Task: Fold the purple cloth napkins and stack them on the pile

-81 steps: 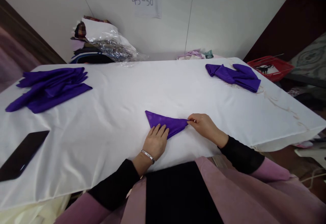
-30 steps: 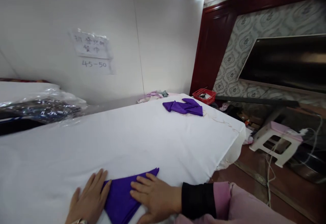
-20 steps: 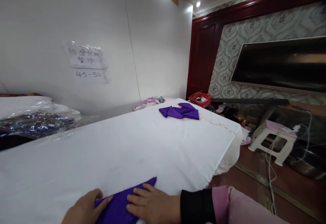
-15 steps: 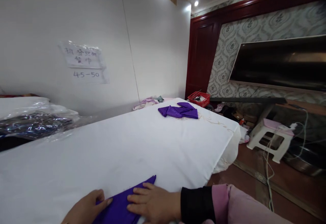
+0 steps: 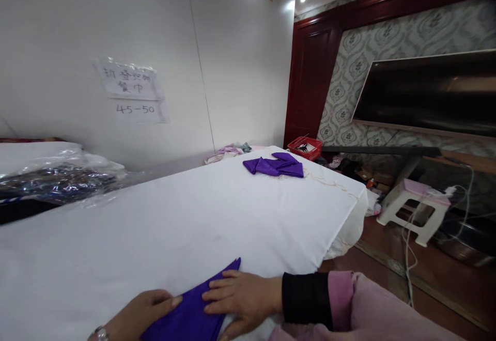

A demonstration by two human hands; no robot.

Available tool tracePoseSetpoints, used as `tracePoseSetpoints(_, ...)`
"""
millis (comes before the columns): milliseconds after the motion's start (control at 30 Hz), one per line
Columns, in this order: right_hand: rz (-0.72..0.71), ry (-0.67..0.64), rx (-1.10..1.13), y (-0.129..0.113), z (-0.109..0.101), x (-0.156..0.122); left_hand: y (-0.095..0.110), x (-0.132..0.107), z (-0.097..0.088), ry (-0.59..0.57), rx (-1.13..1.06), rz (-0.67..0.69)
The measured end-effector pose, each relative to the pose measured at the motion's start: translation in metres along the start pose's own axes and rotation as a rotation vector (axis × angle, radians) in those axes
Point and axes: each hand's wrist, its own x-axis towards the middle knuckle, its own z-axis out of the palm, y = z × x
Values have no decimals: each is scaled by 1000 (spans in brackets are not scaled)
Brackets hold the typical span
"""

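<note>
Slightly spread, the right hand's (image 5: 246,298) fingers lie on the folded purple cloth (image 5: 196,310), toward the table's (image 5: 174,222) near edge. The left hand (image 5: 141,311), splayed flat a second ago, now curls at the cloth's left side, thumb on top; whether its hidden fingers pinch the fabric, I cannot tell. The layers thus seem steadied from both sides. Beyond, a second purple cloth (image 5: 274,166) lies near the table's far right corner.

A white-draped table (image 5: 217,217) carries a folded purple cloth (image 5: 191,316) and, farther back, a purple bundle (image 5: 279,166).
</note>
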Motion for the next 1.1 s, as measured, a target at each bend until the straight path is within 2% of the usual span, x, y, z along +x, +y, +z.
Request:
tracePoseSetpoints(67, -5, -8, 3, -1, -2, -1, 4, -1, -4, -139, -104, 32)
tracePoseSetpoints(133, 6, -24, 3, -3, -6, -2, 9, -3, -10, -204, -90, 41)
tracePoseSetpoints(300, -2, -37, -19, -4, -6, -2, 32, -6, -20, -219, 49, 59)
tracePoseSetpoints(467, -43, -1, -60, -2, 1, -4, 45, 2, -12, -229, 40, 63)
tracePoseSetpoints(600, -64, -16, -86, -2, 2, -5, 42, 6, -2, -213, -12, 90)
tracePoseSetpoints(800, -85, 11, -66, -3, 1, -6, 33, 4, 10, -249, -133, 59)
tracePoseSetpoints(967, -120, 52, 25, -1, 8, -9, 23, 1, 20, -269, -215, 69)
tracePoseSetpoints(1100, -118, 75, 147, 0, 15, -11, 19, -5, 24, -241, -251, 86)
